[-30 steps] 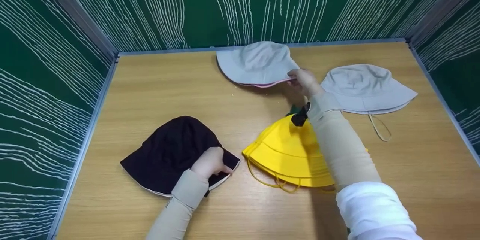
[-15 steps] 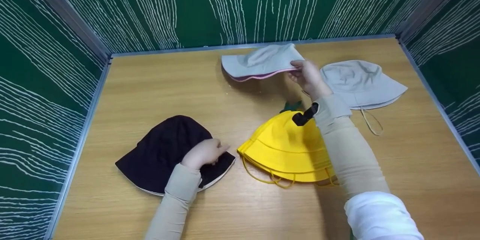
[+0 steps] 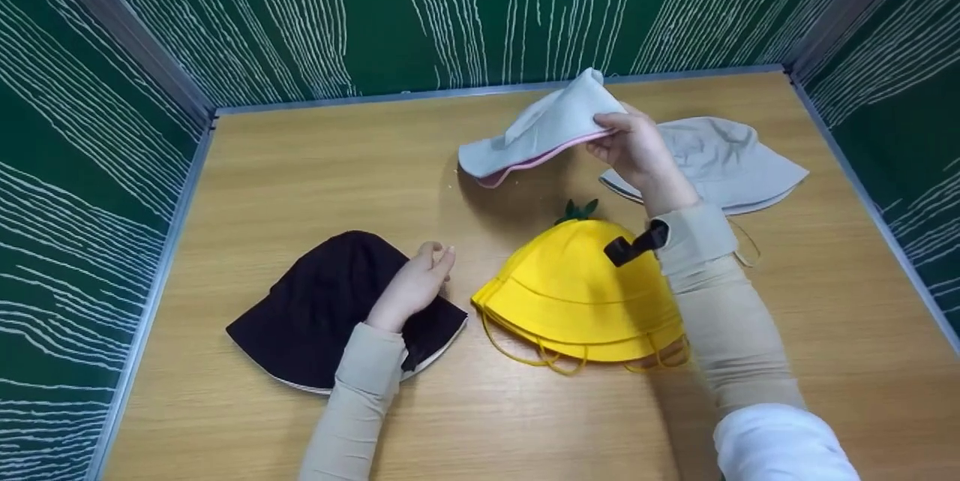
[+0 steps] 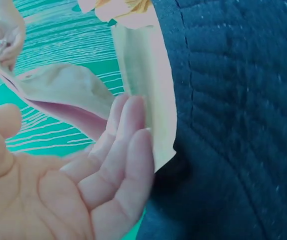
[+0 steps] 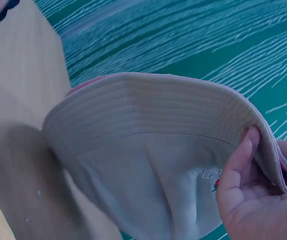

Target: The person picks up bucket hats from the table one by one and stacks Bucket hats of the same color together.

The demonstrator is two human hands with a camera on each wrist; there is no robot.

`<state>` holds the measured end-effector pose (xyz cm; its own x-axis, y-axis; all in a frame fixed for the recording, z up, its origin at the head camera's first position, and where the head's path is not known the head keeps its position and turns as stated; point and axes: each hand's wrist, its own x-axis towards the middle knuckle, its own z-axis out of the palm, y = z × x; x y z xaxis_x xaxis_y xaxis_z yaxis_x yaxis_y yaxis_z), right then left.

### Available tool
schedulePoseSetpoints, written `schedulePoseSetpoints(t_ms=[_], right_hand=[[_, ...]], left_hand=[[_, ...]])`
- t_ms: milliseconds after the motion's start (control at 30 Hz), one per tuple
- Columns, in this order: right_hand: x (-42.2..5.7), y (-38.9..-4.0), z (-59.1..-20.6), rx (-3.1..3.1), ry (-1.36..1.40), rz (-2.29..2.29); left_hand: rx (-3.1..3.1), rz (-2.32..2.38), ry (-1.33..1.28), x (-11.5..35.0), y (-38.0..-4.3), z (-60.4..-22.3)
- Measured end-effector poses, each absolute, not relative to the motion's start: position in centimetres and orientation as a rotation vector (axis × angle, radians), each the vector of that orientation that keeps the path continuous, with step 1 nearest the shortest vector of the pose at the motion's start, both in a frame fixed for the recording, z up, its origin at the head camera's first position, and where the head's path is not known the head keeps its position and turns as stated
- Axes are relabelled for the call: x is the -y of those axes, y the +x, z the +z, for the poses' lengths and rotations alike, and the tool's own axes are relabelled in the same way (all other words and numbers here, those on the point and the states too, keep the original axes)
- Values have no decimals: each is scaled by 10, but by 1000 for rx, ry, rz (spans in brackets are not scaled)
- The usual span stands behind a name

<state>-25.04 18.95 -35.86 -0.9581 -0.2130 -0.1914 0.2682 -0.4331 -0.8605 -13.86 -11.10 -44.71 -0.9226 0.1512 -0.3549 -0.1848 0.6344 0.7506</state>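
My right hand (image 3: 637, 147) pinches the brim of a pale grey bucket hat (image 3: 551, 124) with pink edging, and the hat hangs tilted above the far part of the table. In the right wrist view the thumb and fingers lie on either side of the brim, beside small embroidered lettering (image 5: 207, 172). My left hand (image 3: 412, 282) hovers over the right side of a black bucket hat (image 3: 322, 308). Its fingers are loosely bent and hold nothing in the left wrist view, close to the black hat's brim.
Stacked yellow bucket hats (image 3: 577, 293) with cords and a green leafy top (image 3: 577, 211) lie between the arms. Another light grey bucket hat (image 3: 727, 158) lies at the back right, its cord trailing. Green walls (image 3: 405, 16) with white streaks border the wooden table (image 3: 300, 158).
My right hand has lifted the pale hat's right side off the table and drawn it rightward, tilting it. My left hand has let go of the black hat's brim and risen slightly.
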Motion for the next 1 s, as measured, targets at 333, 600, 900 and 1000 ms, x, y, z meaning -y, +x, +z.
schedulePoseSetpoints(t_ms=[333, 600, 900, 1000], right_hand=[[-188, -224, -346, -1278, -103, -2514], [-191, -208, -332, -1005, -500, -2416], [-188, -196, -317, -847, -715, -2264], [-187, -193, -314, -821, -773, -2240]], left_hand=[[-2236, 1606, -218, 108, -149, -450], [-2221, 1710, -171, 108, -158, -450], [-2007, 1852, -116, 107, -168, -461], [-1995, 1861, -75, 106, -169, -465]])
